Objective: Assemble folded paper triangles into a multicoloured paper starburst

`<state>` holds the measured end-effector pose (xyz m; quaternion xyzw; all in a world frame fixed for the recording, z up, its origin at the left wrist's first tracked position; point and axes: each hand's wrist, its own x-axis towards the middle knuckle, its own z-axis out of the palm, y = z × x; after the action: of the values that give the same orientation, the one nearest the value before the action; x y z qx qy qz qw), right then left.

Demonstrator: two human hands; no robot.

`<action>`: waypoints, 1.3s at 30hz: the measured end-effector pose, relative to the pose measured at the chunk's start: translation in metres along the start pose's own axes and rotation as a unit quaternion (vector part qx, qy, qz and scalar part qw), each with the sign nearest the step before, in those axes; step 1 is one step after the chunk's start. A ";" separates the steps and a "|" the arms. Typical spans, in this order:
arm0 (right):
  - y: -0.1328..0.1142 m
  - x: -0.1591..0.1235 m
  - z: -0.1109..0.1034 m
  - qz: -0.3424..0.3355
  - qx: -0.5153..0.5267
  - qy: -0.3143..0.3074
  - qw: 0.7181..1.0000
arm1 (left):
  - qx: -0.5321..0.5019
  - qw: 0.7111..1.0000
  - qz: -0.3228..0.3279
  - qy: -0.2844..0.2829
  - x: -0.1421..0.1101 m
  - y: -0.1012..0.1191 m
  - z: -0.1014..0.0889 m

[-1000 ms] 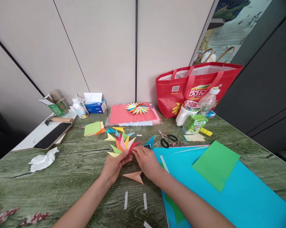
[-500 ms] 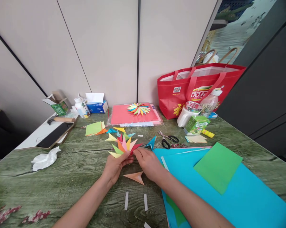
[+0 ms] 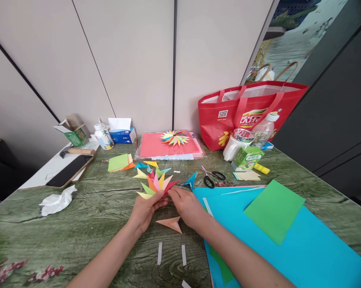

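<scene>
"Three wht strips (image 3: 159, 253) lie nearest, then 1 loose peach pc. (image 3: 171, 224) on the table (image 3: 108, 208). Where's the work?"

"Paper fan (image 3: 157, 183), just past the peach pc., held betw. both hands, L of the blue sheet's (image 3: 312, 244) far-L corner."

"Any tips for doing it well?"

"IMO: L hand (image 3: 145, 208) pinches firmly at the base so the points don't splay; R hand (image 3: 188, 205) does only small adj. at the red end. Light touch, esp. on the tips; paper prob. creases easily."

"Pose?"

"Hands close tog., both clamped on the fan. L: thumb on top, fingers curled under. R: back up, fingertips at the red end; exact pinch hidden. Forearms angle in from the near side, R one crossing the sheet's L edge."

"And beyond?"

"Blue folded pc. (image 3: 191, 181) by that same corner, scissors (image 3: 207, 172) just R of it, then a multicol. paper ring (image 3: 176, 141) on the red pack (image 3: 150, 147) near the table's far edge."
</scene>
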<state>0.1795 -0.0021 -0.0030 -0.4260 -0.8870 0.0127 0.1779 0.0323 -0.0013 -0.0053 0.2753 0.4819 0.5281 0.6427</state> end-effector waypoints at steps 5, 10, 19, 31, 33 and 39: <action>-0.001 0.000 -0.001 -0.002 -0.024 -0.005 1.000 | 0.016 1.000 0.003 -0.005 -0.002 -0.001 -0.001; 0.000 -0.002 0.008 0.006 -0.059 0.074 0.996 | 0.013 1.000 0.009 -0.013 -0.003 -0.001 0.002; 0.005 0.000 0.013 0.006 -0.037 0.123 0.992 | -0.008 1.000 0.003 -0.004 -0.002 0.000 0.002; 0.008 -0.002 0.010 -0.017 -0.029 0.070 0.997 | -0.005 1.000 -0.001 -0.003 -0.002 0.000 0.001; 0.007 -0.002 0.009 -0.013 -0.041 0.071 0.997 | -0.002 1.000 -0.003 -0.006 -0.002 0.000 0.001; 0.005 -0.002 0.012 -0.013 -0.058 0.102 0.993 | -0.008 1.000 -0.001 -0.007 -0.003 0.002 0.003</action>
<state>0.1800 0.0011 -0.0157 -0.4234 -0.8687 -0.0849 0.2428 0.0341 -0.0033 -0.0020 0.2735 0.4736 0.5296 0.6484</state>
